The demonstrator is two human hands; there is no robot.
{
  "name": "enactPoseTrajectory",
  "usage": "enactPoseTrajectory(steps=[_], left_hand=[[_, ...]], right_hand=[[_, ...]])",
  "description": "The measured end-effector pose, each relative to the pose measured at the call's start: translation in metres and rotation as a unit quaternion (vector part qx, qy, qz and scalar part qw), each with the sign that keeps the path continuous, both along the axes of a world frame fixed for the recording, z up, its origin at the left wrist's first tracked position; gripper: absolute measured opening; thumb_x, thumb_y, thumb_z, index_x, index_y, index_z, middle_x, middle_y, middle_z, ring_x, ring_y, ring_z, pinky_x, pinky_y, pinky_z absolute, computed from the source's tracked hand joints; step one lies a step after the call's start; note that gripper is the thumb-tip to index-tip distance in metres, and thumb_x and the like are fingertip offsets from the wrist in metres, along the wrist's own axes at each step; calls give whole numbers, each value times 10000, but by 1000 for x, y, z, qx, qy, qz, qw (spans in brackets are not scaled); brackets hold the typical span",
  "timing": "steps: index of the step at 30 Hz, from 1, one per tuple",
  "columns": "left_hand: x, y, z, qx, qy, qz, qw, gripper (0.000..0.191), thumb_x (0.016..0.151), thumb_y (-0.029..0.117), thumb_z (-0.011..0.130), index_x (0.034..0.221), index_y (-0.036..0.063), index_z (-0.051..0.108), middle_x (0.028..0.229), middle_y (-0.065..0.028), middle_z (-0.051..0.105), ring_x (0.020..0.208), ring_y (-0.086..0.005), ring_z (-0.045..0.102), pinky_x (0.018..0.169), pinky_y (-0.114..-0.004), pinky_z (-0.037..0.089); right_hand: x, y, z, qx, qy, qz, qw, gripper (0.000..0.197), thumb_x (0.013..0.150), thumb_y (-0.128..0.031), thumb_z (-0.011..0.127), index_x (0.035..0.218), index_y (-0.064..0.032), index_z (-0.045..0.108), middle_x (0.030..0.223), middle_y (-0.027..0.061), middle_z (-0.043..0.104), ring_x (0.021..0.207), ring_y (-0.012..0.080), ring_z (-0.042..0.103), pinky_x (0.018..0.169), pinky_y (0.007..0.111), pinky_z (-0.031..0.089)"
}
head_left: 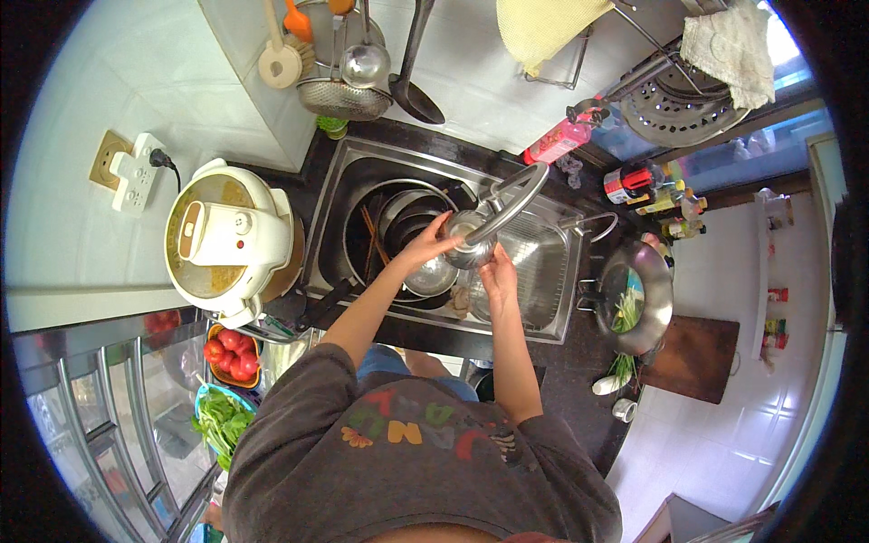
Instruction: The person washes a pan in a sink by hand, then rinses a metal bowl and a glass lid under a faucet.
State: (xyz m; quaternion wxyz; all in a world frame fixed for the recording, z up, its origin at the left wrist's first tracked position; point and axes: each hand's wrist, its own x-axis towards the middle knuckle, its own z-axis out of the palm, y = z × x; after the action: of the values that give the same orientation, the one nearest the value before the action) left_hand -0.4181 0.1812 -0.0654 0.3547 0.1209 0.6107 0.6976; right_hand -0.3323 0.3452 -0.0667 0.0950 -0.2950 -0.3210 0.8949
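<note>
Both of my hands hold a round metal bowl [470, 256] under the curved faucet [519, 206] of a double stainless steel sink [563, 319]. My left hand [432, 243] grips the bowl's left rim, and my right hand [499, 273] holds its lower right side. Below my left hand, the left basin contains a large pan, stacked metal bowls and brown chopsticks [370, 231]. Another shiny bowl [432, 275] lies just under my left wrist. A crumpled cloth or scrubber [459, 301] rests on the divider between the basins. A wire rack [543, 271] is in the right basin.
A white electric cooker [231, 237] stands left of the sink. To the right are a wok [638, 298] with green onions, a wooden cutting board [699, 360] and bottles [669, 203]. Ladles and a strainer [346, 98] hang above. Tomatoes [233, 354] sit in a basket at lower left.
</note>
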Motion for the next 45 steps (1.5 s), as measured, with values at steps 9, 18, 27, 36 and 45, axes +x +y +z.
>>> enactPoseTrajectory(steps=[9, 18, 27, 36, 45], left_hand=[[6, 12, 7, -15, -46, 211, 976, 613, 804, 367, 554, 1272, 54, 312, 1172, -133, 442, 1051, -227, 440, 865, -308, 358], [30, 24, 17, -206, 269, 298, 893, 416, 884, 275, 321, 1177, -4, 419, 1199, -173, 424, 1114, -326, 376, 947, -371, 276], [-22, 23, 28, -147, 100, 3, 984, 447, 876, 382, 344, 925, 34, 619, 762, -99, 607, 765, -262, 560, 713, -363, 408], [-1, 29, -4, 215, -300, 373, 851, 441, 906, 360, 291, 1065, 19, 523, 1064, -77, 545, 969, -204, 510, 827, -318, 405], [15, 46, 26, 248, -448, 391, 765, 439, 883, 385, 341, 1095, 16, 447, 1057, -104, 519, 966, -228, 498, 855, -354, 379]], right_hand=[[-9, -40, 22, 26, 76, 26, 996, 246, 869, -139, 469, 1063, 7, 509, 987, 55, 564, 880, 153, 529, 790, 275, 419], [-3, -52, 17, 68, 54, -13, 996, 236, 861, -130, 492, 1057, -4, 534, 938, 36, 587, 824, 124, 542, 756, 245, 418], [2, -39, 37, 219, -26, 103, 970, 132, 861, -133, 483, 818, -43, 568, 697, -19, 556, 606, 64, 478, 564, 206, 375], [-15, -58, 35, 65, 64, -33, 995, 216, 869, -127, 474, 1017, 21, 527, 939, 60, 586, 817, 141, 551, 761, 262, 433], [-7, -77, 43, 556, -83, 94, 822, 184, 839, -86, 512, 963, 31, 582, 800, 84, 600, 708, 78, 519, 635, 222, 414]])
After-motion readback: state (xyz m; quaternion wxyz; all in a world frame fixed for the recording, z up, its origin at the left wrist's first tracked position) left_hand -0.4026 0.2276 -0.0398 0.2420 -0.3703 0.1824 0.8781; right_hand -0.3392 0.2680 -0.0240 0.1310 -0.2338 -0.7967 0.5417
